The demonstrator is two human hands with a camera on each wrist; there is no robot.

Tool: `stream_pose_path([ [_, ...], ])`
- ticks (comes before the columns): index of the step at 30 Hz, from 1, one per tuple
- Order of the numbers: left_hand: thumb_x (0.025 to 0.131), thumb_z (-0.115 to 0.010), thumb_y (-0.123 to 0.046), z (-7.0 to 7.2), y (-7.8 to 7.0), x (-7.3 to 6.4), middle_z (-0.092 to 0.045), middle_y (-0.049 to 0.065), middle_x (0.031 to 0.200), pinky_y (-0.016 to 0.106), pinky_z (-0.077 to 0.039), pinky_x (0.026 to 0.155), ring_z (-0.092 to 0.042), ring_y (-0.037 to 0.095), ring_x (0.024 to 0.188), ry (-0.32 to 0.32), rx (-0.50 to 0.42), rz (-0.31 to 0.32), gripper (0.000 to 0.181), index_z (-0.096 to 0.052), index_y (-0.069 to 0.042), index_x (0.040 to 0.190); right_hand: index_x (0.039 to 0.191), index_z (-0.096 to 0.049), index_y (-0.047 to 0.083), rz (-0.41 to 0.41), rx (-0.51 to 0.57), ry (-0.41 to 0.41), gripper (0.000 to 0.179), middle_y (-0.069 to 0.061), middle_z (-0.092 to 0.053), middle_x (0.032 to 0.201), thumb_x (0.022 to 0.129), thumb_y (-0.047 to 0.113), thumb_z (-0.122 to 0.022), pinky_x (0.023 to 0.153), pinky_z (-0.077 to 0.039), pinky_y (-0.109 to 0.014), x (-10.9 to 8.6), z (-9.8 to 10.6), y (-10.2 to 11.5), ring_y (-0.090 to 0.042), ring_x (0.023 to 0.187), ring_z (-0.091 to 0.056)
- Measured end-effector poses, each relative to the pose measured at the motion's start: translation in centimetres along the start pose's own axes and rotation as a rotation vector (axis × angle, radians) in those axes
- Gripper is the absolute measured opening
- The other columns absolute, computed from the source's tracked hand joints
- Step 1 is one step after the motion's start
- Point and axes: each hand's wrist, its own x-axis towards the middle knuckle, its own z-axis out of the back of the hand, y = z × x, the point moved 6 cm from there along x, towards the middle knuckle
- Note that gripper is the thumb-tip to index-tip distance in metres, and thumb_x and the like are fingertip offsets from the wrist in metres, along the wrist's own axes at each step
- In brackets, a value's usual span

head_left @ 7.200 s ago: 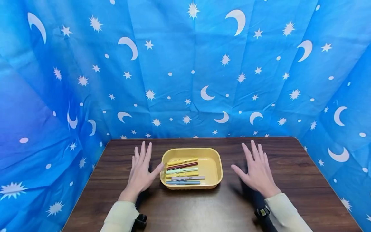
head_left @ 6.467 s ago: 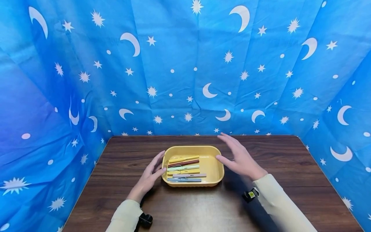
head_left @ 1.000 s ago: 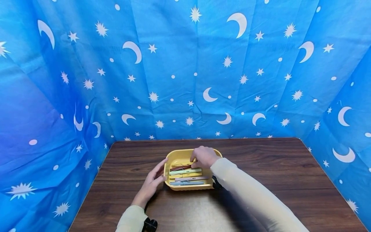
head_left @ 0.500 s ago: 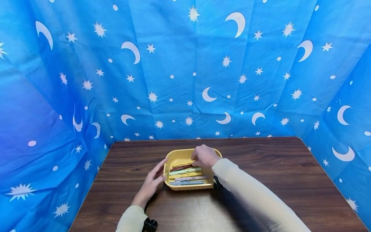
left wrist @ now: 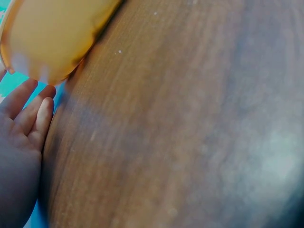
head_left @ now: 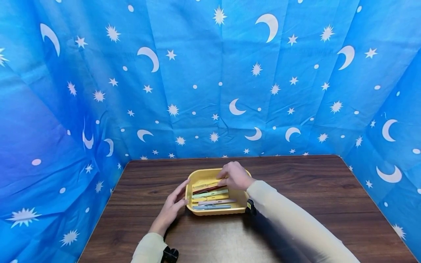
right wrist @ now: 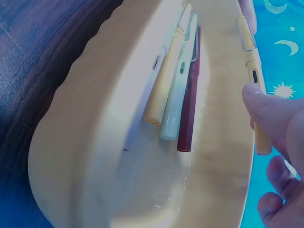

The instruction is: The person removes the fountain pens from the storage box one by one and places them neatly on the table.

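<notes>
- On the dark wooden table (head_left: 312, 190), head view: a yellow tray (head_left: 217, 212) is set, backed by a blue cloth (head_left: 194, 69) printed with white moons and stars.
- Head view: the left hand (head_left: 170, 209) is placed at the tray's left end, fingers and thumb spread apart. The right hand (head_left: 235, 176) is held above the tray's far right part, at the right end of a yellow pen (head_left: 206, 185).
- Head view, nearer in the tray: a dark red pen (head_left: 209, 189), a pale green pen (head_left: 210, 193), a second yellow pen (head_left: 210, 199), a lilac pen (head_left: 217, 202) and a blue pen (head_left: 211, 207) are laid side by side.
- Left wrist view: the left fingers are extended toward the tray's outer wall; nothing is gripped.
- Right wrist view: the yellow pen is pinched between thumb and fingers, apart from the others. Whether its hidden end is touching the tray cannot be told.
</notes>
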Motion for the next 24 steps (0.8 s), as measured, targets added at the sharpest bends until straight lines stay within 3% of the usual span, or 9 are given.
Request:
stream_pose_path([
  [6, 0.093, -0.057, 0.003, 0.0, 0.1, -0.2, -0.037, 0.010, 0.168, 0.016, -0.040, 0.111, -0.040, 0.033, 0.150, -0.005, 0.015, 0.022, 0.076, -0.041, -0.021, 0.163, 0.095, -0.087, 0.010, -0.054, 0.098, -0.053, 0.015, 0.000, -0.080, 0.090, 0.081, 0.015, -0.091, 0.073, -0.058, -0.029, -0.8, 1.1, 0.0, -0.016, 0.084, -0.073],
  [11, 0.093, -0.057, 0.002, 0.1, 0.0, -0.2, -0.036, 0.010, 0.169, 0.015, -0.039, 0.111, -0.039, 0.033, 0.151, -0.002, 0.017, 0.017, 0.075, -0.041, -0.022, 0.163, 0.098, -0.086, 0.010, -0.112, 0.162, -0.052, 0.015, 0.002, -0.080, 0.092, 0.084, 0.015, -0.089, 0.069, -0.056, -0.026, -1.3, 1.7, -0.6, -0.012, 0.083, -0.069],
  [20, 0.094, -0.058, 0.002, 0.1, 0.1, 0.0, -0.035, 0.009, 0.169, 0.016, -0.041, 0.110, -0.038, 0.034, 0.152, 0.012, 0.002, 0.001, 0.075, -0.041, -0.022, 0.163, 0.099, -0.086, 0.011, -0.093, 0.185, -0.115, 0.016, 0.001, -0.081, 0.092, 0.084, 0.014, -0.089, 0.070, -0.057, -0.027, -2.8, 3.9, -2.0, -0.012, 0.084, -0.072],
  [24, 0.094, -0.058, 0.002, 0.1, 0.0, -0.1, -0.036, 0.011, 0.169, 0.016, -0.042, 0.110, -0.039, 0.036, 0.151, 0.015, -0.008, -0.007, 0.075, -0.040, -0.020, 0.163, 0.098, -0.087, 0.012, -0.129, 0.179, -0.147, 0.015, 0.001, -0.081, 0.093, 0.083, 0.015, -0.089, 0.070, -0.057, -0.028, -3.7, 4.9, -2.9, -0.014, 0.085, -0.072],
])
